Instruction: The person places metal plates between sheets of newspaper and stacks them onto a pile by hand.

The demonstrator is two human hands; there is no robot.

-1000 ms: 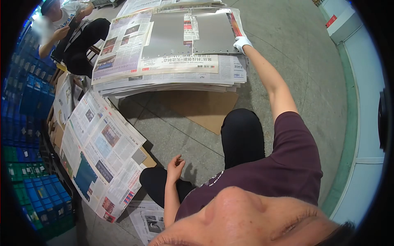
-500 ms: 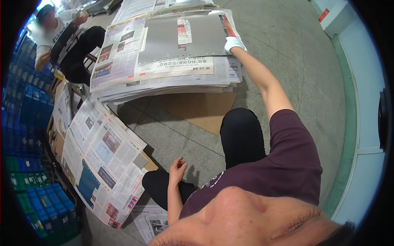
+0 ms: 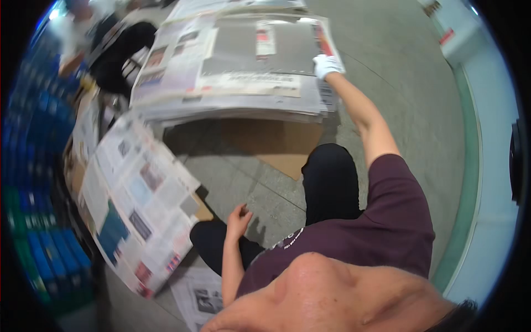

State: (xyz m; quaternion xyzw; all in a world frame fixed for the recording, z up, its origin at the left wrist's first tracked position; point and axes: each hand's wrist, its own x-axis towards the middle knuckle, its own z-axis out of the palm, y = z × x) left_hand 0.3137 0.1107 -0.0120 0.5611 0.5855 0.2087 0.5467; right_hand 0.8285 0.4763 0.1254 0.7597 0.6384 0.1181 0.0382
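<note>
My right hand (image 3: 327, 66), in a white glove, rests at the right edge of a grey metal sheet (image 3: 235, 47). Its fingers are blurred, and whether they grip the sheet cannot be made out. The sheet lies on a thick stack of newspapers (image 3: 171, 61), and a printed strip shows through a gap in its middle. My left hand (image 3: 238, 221) is bare and held above my left knee, away from the sheets, with its fingers loosely curled and nothing visible in them.
A lower newspaper-covered pile (image 3: 124, 160) with a dark blue piece (image 3: 113, 232) stands at the left. Blue and green crates (image 3: 47, 249) line the far left. Another person (image 3: 110, 61) sits at the upper left. Cardboard (image 3: 276, 146) lies below the stack.
The whole view has shifted slightly and blurred. My gloved hand stays by the sheet's right edge, its fingers now extending farther over the edge. My left hand has barely moved.
</note>
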